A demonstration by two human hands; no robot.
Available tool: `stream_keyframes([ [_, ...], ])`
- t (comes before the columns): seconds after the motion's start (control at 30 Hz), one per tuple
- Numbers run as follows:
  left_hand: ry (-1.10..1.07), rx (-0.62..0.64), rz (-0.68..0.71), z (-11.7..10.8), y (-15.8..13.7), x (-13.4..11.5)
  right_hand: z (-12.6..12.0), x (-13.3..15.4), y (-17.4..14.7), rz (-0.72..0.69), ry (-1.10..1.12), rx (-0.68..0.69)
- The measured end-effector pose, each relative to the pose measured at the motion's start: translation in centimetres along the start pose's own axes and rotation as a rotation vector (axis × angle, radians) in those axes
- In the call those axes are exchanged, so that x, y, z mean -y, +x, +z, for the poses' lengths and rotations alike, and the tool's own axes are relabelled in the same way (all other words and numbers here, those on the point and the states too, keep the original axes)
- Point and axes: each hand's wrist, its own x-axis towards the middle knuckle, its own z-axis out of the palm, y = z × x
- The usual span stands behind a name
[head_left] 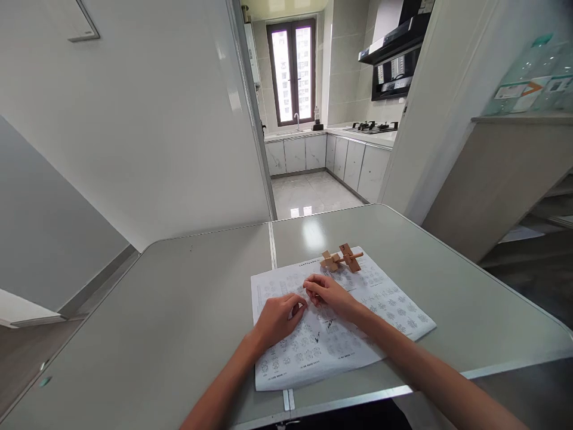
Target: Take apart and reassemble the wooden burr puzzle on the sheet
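A large white printed sheet (286,373) lies on the table, covered with small line diagrams and captions. My left hand (281,316) rests on its middle with the fingers loosely curled in and nothing showing in them. Just to the right, my right hand (329,294) is also on the sheet, fingers bent and closed together, with no object visible. The two hands are close to each other at the fingertips. Beyond my right hand, at the sheet's far edge, sits a partly joined wooden puzzle (342,258) of notched pieces with a thin rod sticking out, apart from both hands.
The grey-green folding table (201,310) has a metal seam down its middle. A white wall panel (179,119) rises behind on the left. Large clear bottles (528,83) stand on a ledge at right. Through the doorway is a kitchen with a gas hob (373,126).
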Motion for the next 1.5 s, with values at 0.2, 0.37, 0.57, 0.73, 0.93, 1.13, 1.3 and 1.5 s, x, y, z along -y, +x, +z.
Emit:
stream_keyframes([
  [0.2, 0.005, 0.005, -0.001, -0.05, 0.09, -0.02, -0.07, -0.27, 0.15, -0.008, -0.006, 0.001],
  [0.37, 0.004, 0.008, -0.001, -0.11, 0.06, -0.08, -0.10, -0.23, 0.14, -0.007, -0.012, 0.005],
  [0.57, 0.010, 0.006, 0.001, -0.06, 0.02, -0.01, -0.03, -0.07, 0.04, -0.006, -0.025, 0.003],
  [0.73, 0.012, 0.008, -0.001, -0.01, 0.03, -0.02, 0.02, -0.05, 0.01, -0.005, -0.023, 0.001],
  [0.93, 0.013, 0.016, 0.004, 0.00, 0.03, -0.06, -0.03, 0.04, -0.11, -0.003, -0.035, 0.003],
  [1.13, 0.007, 0.018, 0.000, -0.11, 0.08, -0.09, -0.01, -0.05, -0.08, -0.011, -0.036, 0.005],
  [1.3, 0.007, 0.016, -0.001, -0.12, 0.13, -0.10, -0.03, -0.09, -0.05, -0.008, -0.033, 0.000],
  [1.5, 0.003, 0.013, -0.004, -0.07, 0.06, -0.08, -0.03, -0.08, 0.00, -0.006, -0.038, -0.004],
])
